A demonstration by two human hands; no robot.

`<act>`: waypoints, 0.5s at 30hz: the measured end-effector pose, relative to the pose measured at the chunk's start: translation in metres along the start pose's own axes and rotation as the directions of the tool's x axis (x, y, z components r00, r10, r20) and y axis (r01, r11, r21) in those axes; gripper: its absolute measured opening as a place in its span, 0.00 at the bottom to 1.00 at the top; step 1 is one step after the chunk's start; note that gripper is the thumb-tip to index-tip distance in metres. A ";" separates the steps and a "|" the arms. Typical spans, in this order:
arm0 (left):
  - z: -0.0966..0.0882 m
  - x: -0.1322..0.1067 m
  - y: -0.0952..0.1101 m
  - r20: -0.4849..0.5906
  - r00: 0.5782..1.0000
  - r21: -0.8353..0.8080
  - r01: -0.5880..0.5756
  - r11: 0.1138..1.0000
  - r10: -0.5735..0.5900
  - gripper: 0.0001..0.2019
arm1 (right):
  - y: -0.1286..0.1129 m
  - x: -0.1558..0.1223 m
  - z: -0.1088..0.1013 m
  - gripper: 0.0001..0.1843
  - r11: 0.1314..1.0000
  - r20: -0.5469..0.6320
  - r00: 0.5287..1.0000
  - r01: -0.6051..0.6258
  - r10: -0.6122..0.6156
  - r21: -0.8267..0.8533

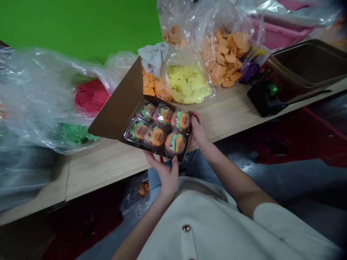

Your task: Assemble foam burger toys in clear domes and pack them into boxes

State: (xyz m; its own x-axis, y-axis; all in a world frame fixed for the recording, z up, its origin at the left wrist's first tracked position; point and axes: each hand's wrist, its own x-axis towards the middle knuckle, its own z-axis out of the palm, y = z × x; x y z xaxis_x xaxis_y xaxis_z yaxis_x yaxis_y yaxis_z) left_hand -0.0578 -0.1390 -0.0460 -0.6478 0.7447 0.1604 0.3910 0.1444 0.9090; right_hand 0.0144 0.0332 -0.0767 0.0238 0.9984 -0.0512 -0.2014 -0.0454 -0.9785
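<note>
Both my hands hold up an open brown cardboard box (119,101), its lid standing up on the far side. My left hand (165,173) grips the box's near edge, and my right hand (198,128) grips its right corner. Inside, several clear plastic packs (155,137) sit in tight rows. Each pack holds a round orange-and-pink item with green leaf shapes and a printed label. The label text is too small to read.
The box is above a light wooden table (108,169) crowded with plastic bags of flat orange (225,57), yellow (184,85), red (92,95) and green (76,133) pieces. To the right are a dark tray (309,61), a black device with a green knob (267,97) and a pink crate (279,34).
</note>
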 end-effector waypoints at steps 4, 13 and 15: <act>0.005 0.000 0.003 -0.034 0.999 0.022 0.022 1.000 -0.022 0.49 | 0.005 0.001 -0.003 0.16 1.000 -0.019 1.000 -0.007 0.007 -0.022; -0.018 0.002 0.007 0.025 0.996 -0.101 0.085 0.991 -0.083 0.43 | 0.001 0.000 -0.010 0.16 0.995 -0.004 0.997 -0.083 0.083 0.064; -0.021 0.002 0.008 -0.006 0.996 -0.125 0.088 0.988 -0.090 0.40 | -0.001 -0.001 -0.010 0.16 0.995 -0.007 0.997 -0.078 0.079 0.069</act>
State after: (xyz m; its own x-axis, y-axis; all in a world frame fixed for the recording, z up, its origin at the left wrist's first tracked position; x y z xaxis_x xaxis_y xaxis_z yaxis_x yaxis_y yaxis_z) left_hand -0.0698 -0.1494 -0.0304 -0.6844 0.7247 0.0807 0.2476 0.1269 0.9605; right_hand 0.0239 0.0319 -0.0777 0.0151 0.9915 -0.1296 -0.2692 -0.1208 -0.9555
